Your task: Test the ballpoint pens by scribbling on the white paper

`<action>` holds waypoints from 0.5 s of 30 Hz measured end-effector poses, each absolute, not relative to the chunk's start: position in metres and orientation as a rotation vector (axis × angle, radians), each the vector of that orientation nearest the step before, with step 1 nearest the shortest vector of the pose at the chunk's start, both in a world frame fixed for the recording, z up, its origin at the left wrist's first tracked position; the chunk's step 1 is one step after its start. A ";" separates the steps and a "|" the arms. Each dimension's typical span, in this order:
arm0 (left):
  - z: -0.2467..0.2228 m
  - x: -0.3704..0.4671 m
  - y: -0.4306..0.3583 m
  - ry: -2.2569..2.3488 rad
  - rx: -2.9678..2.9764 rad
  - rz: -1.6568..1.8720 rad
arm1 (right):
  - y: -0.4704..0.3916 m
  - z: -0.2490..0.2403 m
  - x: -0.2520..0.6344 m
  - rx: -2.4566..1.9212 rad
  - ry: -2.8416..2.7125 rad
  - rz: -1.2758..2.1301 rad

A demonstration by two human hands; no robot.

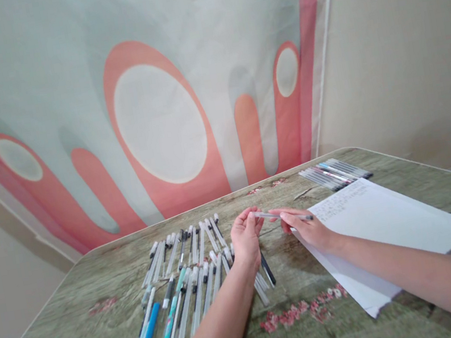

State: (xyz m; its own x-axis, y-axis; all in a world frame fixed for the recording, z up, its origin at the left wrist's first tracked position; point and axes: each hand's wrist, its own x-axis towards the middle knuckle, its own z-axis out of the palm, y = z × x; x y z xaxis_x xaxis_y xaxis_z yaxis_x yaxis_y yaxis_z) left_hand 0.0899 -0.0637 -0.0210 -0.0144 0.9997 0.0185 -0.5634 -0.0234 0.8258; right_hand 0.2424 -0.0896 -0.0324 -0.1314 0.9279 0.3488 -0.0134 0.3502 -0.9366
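A clear pen (275, 215) with a dark end lies across both hands, above the table between the pen rows and the paper. My left hand (246, 236) pinches its left end between thumb and fingers. Around its right part, my right hand (303, 226) has its fingers closed, over the left edge of a white paper (384, 217) with handwriting near its top. Left of my left hand are two rows of disassembled or capped pens, with a blue pen (151, 328) and a teal pen (174, 316) in the nearer row. My left forearm hides part of that row.
The wood-patterned table (96, 277) carries printed pink flowers. At its back right, several slim pens (334, 174) lie side by side just beyond the paper. A wall hanging (210, 79) with coral shapes rises behind the table's back edge.
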 end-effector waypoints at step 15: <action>-0.008 0.072 -0.047 0.770 0.761 1.555 | -0.084 -0.022 0.244 -0.900 -1.483 1.127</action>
